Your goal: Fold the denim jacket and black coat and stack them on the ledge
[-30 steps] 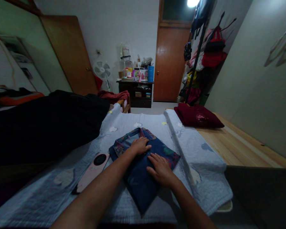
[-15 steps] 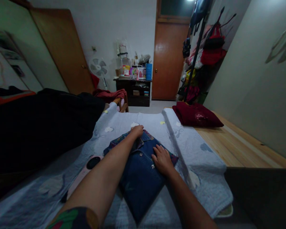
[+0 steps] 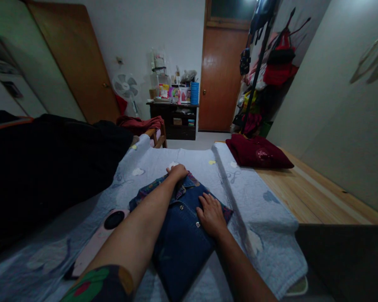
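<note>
A folded dark blue denim shirt (image 3: 182,239) with shiny buttons and a patterned collar lies on a pale blue quilt (image 3: 192,157). At the far edge of the shirt, by the collar, is my left hand (image 3: 177,171); its thumb sticks out, and the undersides of its fingers are hidden, so any grip cannot be made out. My right hand (image 3: 211,214) rests flat on the shirt's right part, fingers spread, beside a button. Left of my left forearm lies a pink phone (image 3: 96,245) with a round black camera area.
A big black cloth heap (image 3: 50,163) covers the left side. On the wooden board (image 3: 305,193) at the right sits a folded maroon garment (image 3: 260,152). Beyond the quilt stand a dark cabinet (image 3: 173,130) and a fan (image 3: 126,86).
My left hand has shifted slightly left along the collar edge, its thumb now sticking out. My right hand stays on the shirt. The whole view has shifted a little.
</note>
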`<state>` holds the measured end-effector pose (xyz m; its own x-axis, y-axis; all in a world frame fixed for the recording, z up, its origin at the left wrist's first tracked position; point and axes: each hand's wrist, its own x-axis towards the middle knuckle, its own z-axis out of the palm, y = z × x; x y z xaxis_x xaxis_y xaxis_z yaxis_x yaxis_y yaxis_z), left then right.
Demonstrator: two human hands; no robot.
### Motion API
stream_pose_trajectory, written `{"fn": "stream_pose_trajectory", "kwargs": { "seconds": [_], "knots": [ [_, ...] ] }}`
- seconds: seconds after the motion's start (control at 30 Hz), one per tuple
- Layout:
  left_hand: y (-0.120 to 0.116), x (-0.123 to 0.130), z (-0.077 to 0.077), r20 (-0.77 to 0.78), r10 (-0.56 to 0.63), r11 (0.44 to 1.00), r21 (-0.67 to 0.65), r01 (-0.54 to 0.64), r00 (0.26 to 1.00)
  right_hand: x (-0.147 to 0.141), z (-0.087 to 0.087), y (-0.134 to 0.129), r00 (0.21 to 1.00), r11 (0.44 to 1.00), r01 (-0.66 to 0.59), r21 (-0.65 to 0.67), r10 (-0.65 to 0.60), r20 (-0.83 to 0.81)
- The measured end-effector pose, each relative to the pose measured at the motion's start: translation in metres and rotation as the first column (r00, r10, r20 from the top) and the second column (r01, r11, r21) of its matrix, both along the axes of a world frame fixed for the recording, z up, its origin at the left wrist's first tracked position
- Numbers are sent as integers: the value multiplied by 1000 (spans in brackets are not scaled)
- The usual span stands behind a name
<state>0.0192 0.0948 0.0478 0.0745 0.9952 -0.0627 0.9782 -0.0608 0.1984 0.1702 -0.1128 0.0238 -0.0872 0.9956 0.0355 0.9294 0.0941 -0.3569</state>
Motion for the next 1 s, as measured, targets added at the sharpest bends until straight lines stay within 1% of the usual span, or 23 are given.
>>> {"fn": "stream_pose_trajectory", "kwargs": {
  "seconds": [0.23, 0.47, 0.6, 0.77, 0.9, 1.0],
  "knots": [
    [1, -1, 4, 54, -59, 998, 29, 57, 997, 0, -2, 1, 1000, 1000, -5, 8, 5, -20],
    [6, -4, 14, 103, -114, 992, -49, 119, 988, 0, -1, -1, 1000, 1000, -1, 16, 1, -23],
    [5, -7, 16, 120, -82, 995, -39, 88, 989, 0, -2, 0, 1000, 1000, 1, 9, -1, -15],
    [-5, 4, 9, 62, 14, 997, 73, -19, 998, 0, -3, 0, 999, 1000, -2, 10, 3, -32],
    [-20, 11, 2, 9, -2, 984, 181, 0, 1000, 0, -3, 0, 1000, 1000, 8, 12, -8, -19],
    [-29, 11, 2, -33, -27, 955, 293, 36, 999, 0, -3, 0, 1000, 1000, 11, 14, -11, -6]
  ]
}}
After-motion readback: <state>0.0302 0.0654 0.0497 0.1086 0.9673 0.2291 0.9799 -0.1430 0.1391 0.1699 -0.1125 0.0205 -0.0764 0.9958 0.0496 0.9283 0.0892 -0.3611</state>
